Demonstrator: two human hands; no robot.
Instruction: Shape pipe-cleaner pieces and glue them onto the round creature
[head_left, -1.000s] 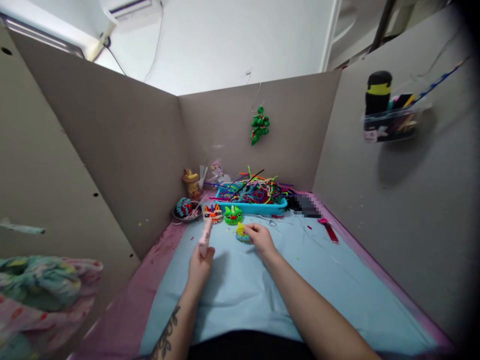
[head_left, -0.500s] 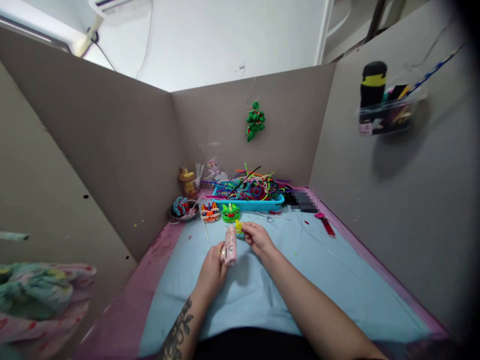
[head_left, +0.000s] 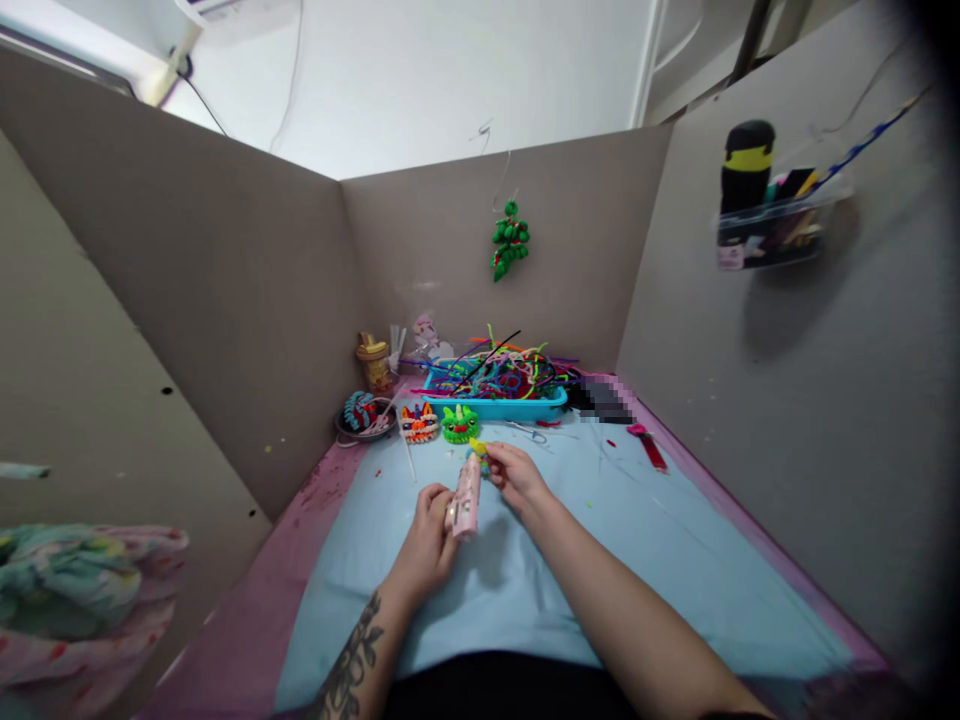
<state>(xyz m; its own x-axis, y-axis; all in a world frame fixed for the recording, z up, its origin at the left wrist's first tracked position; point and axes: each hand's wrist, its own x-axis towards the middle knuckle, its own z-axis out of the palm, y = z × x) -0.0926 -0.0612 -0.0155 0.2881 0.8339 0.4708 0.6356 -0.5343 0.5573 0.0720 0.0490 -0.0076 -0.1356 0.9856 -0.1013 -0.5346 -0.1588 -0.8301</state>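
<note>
My left hand [head_left: 429, 540] is closed around a pink glue gun [head_left: 466, 505], whose nozzle points away from me. Pinched in the fingers of my right hand [head_left: 519, 478] is a small yellow-and-blue fuzzy pipe-cleaner piece [head_left: 478, 452]. The nozzle tip is right beside this piece; whether they touch I cannot tell. Just beyond my hands, a green pipe-cleaner animal head [head_left: 460, 425] stands next to an orange one [head_left: 418, 424].
Behind the heads a blue tray [head_left: 495, 409] overflows with coloured pipe cleaners. Scissors [head_left: 534, 434] lie in front of it. A bowl [head_left: 366, 430] stands at left, a red-handled tool [head_left: 650, 449] at right. Grey partitions [head_left: 450, 250] enclose the table; a green ornament [head_left: 511, 242] hangs behind.
The glue gun has shifted slightly right and tilted, so its nozzle now overlaps the yellow-and-blue piece. My right hand has barely moved and keeps its pinch.
</note>
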